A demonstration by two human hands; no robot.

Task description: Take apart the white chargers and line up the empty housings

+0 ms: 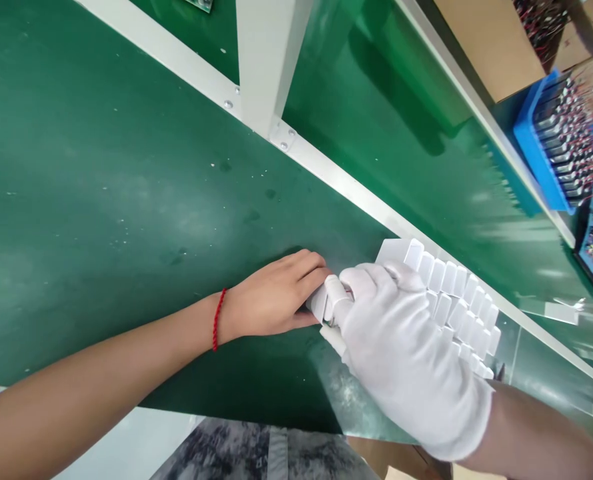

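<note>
My left hand [276, 297] is bare, with a red cord at the wrist, and its fingers close on a small white plastic block [320, 303] on the green mat. My right hand [401, 340] wears a white glove and pinches a similar white block [337, 290] right beside the left fingers. Several more white blocks [459, 303] lie packed in rows under and behind the gloved hand, next to the white rail.
A white metal rail [336, 177] with an upright post [263, 60] crosses the green surface [101, 167] diagonally. Beyond it run a second green belt and blue trays [539, 143] full of wired parts. Cardboard boxes [486, 40] stand at the top right.
</note>
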